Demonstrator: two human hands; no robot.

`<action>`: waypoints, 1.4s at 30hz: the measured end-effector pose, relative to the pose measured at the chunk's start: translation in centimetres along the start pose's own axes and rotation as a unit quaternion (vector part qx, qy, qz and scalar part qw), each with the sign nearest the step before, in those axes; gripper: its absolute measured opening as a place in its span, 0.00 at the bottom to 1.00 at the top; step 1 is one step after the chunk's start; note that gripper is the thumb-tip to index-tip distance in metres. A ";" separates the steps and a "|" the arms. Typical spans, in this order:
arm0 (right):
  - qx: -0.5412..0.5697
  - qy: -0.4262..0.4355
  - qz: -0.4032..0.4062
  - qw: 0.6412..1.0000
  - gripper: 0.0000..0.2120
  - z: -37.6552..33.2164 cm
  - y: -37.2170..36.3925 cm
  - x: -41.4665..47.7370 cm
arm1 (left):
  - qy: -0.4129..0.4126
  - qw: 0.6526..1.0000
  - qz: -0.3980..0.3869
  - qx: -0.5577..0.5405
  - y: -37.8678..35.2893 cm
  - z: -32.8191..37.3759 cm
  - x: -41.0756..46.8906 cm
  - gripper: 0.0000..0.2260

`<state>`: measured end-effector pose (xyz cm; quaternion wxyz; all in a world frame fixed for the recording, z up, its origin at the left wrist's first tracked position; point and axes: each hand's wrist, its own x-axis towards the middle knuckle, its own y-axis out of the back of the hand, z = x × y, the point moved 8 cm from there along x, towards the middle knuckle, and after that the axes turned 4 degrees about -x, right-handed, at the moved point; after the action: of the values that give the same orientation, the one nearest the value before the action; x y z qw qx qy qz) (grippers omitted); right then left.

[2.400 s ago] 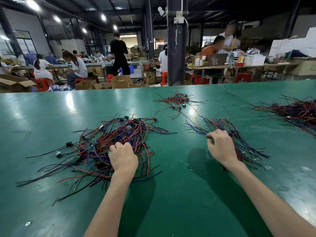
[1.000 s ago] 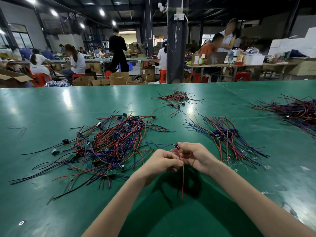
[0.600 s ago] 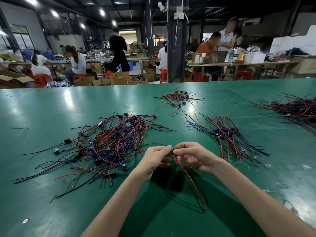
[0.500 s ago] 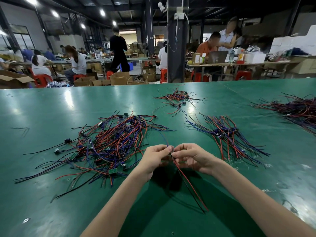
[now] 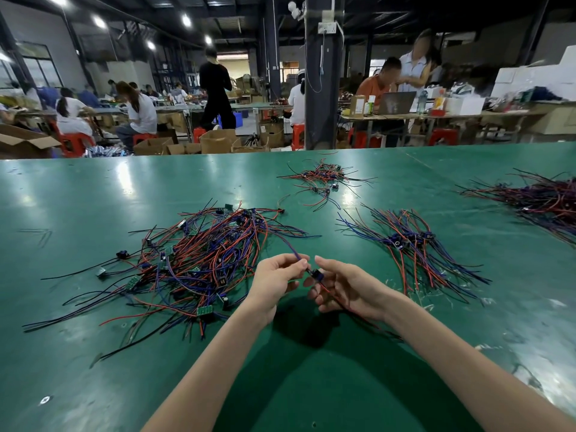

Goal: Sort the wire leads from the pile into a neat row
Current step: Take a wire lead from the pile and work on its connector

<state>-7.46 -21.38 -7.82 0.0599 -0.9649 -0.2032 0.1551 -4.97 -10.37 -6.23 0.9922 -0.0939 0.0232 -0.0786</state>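
A tangled pile of red, blue and black wire leads (image 5: 199, 260) lies on the green table (image 5: 93, 198), left of centre. A neater fanned row of sorted leads (image 5: 411, 244) lies to the right. Between them, above the table, my left hand (image 5: 274, 280) pinches the blue wire of one wire lead (image 5: 316, 273), which has a small dark connector. My right hand (image 5: 346, 286) cups the connector and its red wire, which trails under the palm toward my right forearm.
A small loose heap of leads (image 5: 321, 179) lies further back at centre. A large dark bundle (image 5: 542, 201) sits at the far right edge. Beyond the table's far edge stand a steel pillar (image 5: 321, 88), cardboard boxes, red stools and several people working.
My hands have risen slightly and moved a little apart. The lead's blue wire now stretches up-left from my left fingers, and the red wire that hung below now lies under my right palm.
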 end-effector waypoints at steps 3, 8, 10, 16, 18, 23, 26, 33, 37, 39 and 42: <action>0.001 0.014 0.015 1.000 0.15 -0.1 0.3 0.0 | -0.012 1.000 -0.013 0.016 -0.4 0.0 -0.2 0.05; -0.051 0.053 0.095 0.993 0.07 -0.4 1.6 -0.1 | -0.034 0.999 -0.009 0.028 -0.6 0.1 -0.1 0.05; -0.063 0.064 0.116 0.989 0.08 -0.6 1.8 -0.1 | -0.047 0.999 -0.003 0.027 -0.5 0.2 -0.1 0.06; -0.095 0.071 0.135 0.984 0.08 -0.7 1.6 -0.2 | -0.068 0.997 0.016 0.028 -0.1 0.2 0.1 0.06; -0.109 0.071 0.137 0.982 0.07 -0.8 1.4 -0.2 | -0.068 0.997 0.010 0.033 -0.3 0.0 0.2 0.06; -0.122 0.064 0.145 0.980 0.09 -0.7 1.5 -0.4 | -0.064 0.997 0.009 0.039 -0.4 -0.4 0.4 0.05; -0.127 0.060 0.139 0.980 0.10 -0.7 1.5 -0.3 | -0.066 0.997 0.009 0.032 -0.4 -0.6 0.6 0.04; -0.140 0.057 0.142 0.978 0.10 -0.8 1.5 -0.4 | -0.071 0.997 0.008 0.027 -0.5 -0.8 0.7 0.03; -0.129 0.065 0.141 0.980 0.10 -1.0 1.3 -0.5 | -0.071 0.997 0.013 0.014 -0.5 -0.8 0.9 0.04; -0.128 0.070 0.142 0.979 0.10 -1.1 1.3 -0.6 | -0.068 0.998 0.012 0.009 -0.4 -1.0 1.0 0.03; -0.144 0.074 0.157 0.974 0.10 -1.0 1.4 -0.6 | -0.066 0.998 0.013 0.018 -0.5 -1.2 1.0 0.03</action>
<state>-7.14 -22.94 -6.93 -0.0900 -0.9920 -0.0648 0.0596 -4.14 -11.18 -7.36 0.9941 -0.0804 -0.0424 -0.0599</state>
